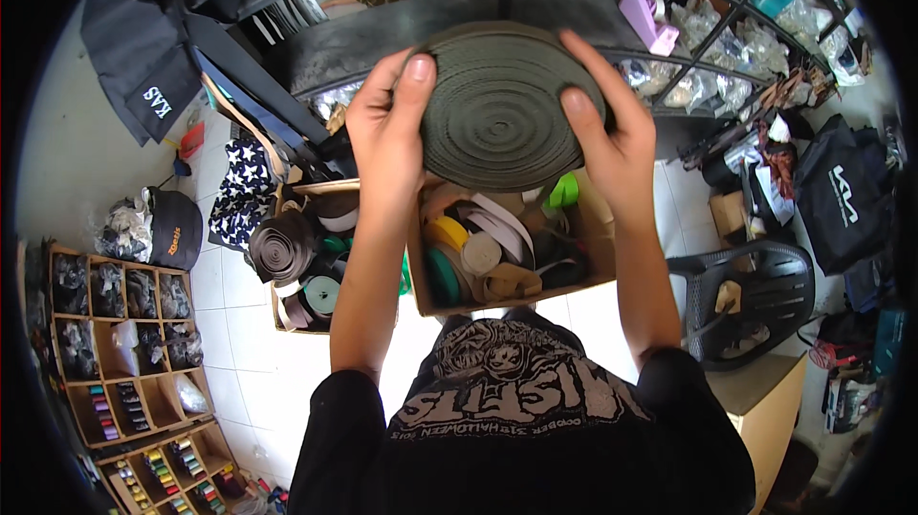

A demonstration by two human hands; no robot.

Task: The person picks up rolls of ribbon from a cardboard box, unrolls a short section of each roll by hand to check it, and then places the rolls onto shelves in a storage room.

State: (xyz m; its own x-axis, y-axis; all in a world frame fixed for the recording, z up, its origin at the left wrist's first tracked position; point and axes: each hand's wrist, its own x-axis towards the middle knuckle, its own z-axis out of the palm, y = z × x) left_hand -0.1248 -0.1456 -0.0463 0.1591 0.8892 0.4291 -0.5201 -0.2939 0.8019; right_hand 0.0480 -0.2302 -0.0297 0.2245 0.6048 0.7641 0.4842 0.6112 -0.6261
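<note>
Between both hands I hold up a large, flat roll of dark olive-grey webbing (502,118), its coiled face turned toward me. My left hand (392,118) grips the roll's left edge, thumb on the face. On the opposite edge my right hand (612,128) does the same, its index finger stretched along the rim. Below the roll, a cardboard box (521,300) contains several rolls of strap in yellow, green, white and tan. Another box (311,324) beside it carries a dark brown webbing roll (277,252) and a pale green roll (321,295).
A black metal rack (421,27) spans the far side, with plastic-wrapped goods and a lilac tape dispenser (647,22). At left stands a wooden cubby shelf (124,343) of thread spools. To the right are a black plastic chair (751,300) and a wooden table (765,391).
</note>
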